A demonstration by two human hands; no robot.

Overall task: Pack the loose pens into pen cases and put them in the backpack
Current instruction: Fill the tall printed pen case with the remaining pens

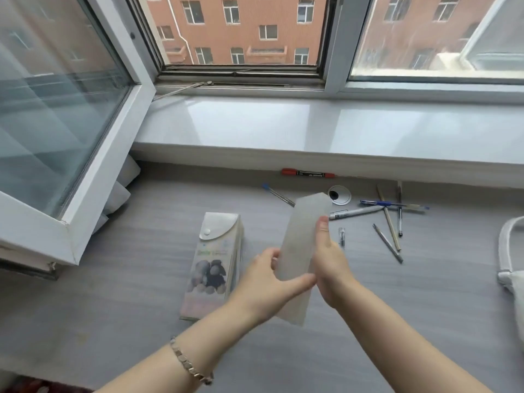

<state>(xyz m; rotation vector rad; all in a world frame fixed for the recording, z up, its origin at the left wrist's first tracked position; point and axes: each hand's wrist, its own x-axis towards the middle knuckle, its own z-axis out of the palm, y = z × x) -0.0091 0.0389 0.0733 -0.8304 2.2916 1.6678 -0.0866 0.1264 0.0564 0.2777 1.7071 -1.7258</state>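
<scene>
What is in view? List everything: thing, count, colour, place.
frosted pen case: one, translucent white, held in both hands
printed pen case: one, silver flap, on desk left of hands
marker: one, black with red ends, below the sill
blue-capped pen: one, clear, left of grommet
grey marker: one, right of frosted pen case
crossed pens: four, blue, tan, dark, grey, desk right
short clear tube: one, beside right hand
grommet: one, white, desk back
white bag: one, right edge, cut off
desk: one, grey
bracelet: one, metal, left wrist
left hand: one, grips case's lower left
right hand: one, grips case's right edge
</scene>
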